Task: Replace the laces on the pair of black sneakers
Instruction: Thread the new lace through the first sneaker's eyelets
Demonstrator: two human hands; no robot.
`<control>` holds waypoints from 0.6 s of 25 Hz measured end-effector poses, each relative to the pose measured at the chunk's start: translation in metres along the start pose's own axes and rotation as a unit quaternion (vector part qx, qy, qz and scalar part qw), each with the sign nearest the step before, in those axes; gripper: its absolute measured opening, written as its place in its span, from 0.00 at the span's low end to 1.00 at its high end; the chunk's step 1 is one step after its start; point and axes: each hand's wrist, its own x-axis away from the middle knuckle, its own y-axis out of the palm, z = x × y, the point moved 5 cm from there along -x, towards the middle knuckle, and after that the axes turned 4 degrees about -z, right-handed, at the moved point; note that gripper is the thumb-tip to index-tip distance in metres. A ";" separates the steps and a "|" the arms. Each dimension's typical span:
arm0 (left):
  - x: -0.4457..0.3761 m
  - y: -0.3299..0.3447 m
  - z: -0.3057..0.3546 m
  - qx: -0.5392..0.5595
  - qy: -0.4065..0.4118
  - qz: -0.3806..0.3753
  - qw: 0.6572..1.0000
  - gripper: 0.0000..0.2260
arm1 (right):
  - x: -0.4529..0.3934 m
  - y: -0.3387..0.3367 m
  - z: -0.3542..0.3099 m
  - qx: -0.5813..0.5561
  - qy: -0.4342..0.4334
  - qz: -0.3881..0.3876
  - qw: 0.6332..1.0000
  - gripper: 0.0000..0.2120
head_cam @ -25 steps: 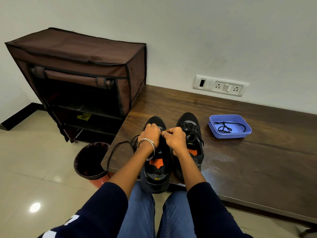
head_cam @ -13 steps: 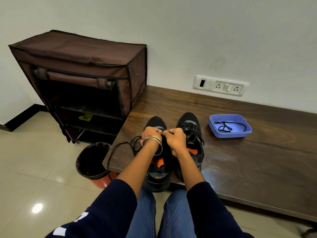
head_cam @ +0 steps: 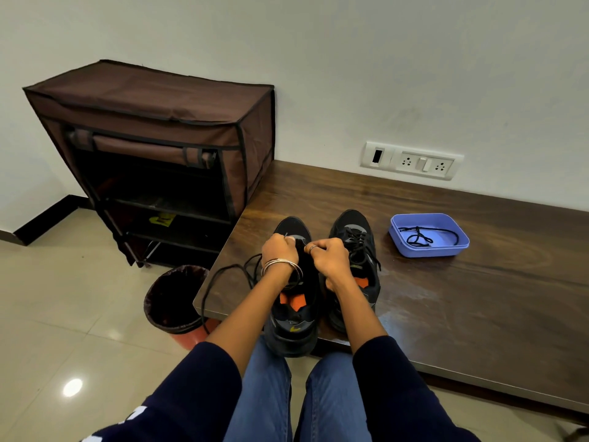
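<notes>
brown fabric shoe rack (head_cam: 153, 129) stood left of table (head_cam: 478, 298), front flap rolled up | bin (head_cam: 173, 298) with dark liner sat on tiled floor (head_cam: 63, 314) at table's left corner | white socket panel (head_cam: 411, 160) was on wall (head_cam: 382, 59)

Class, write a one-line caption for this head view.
Both hands lace the left sneaker; the right sneaker is laced.

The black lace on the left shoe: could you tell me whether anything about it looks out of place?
Yes. The lace loops off the table edge and dangles over the bin, while both hands work at the left sneaker.
</notes>
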 end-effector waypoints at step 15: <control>-0.009 0.011 -0.009 0.029 -0.054 -0.013 0.998 0.11 | 0.008 -0.001 -0.009 0.061 -0.054 0.002 0.997 0.22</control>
